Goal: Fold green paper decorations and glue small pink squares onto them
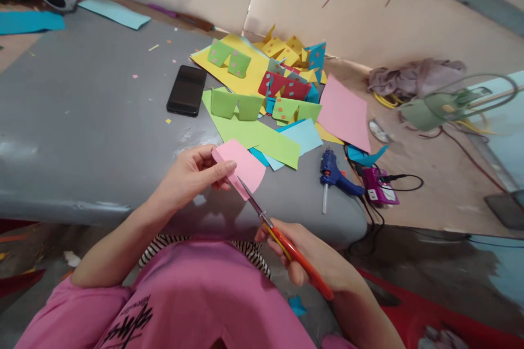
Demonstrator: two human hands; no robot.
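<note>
My left hand pinches a piece of pink paper between thumb and fingers, above the table's front edge. Wrapped round the orange handles of a pair of scissors is my right hand. The blades point up and left and meet the lower edge of the pink paper, close to my left thumb. A narrow strip runs along that edge beside the blades. Beyond the paper lie a light green sheet and green folded paper glasses.
A black phone lies left of a pile of yellow, red and blue paper pieces. To the right are a pink sheet, a blue glue gun and a purple power socket with cables. Small paper scraps dot the grey tabletop.
</note>
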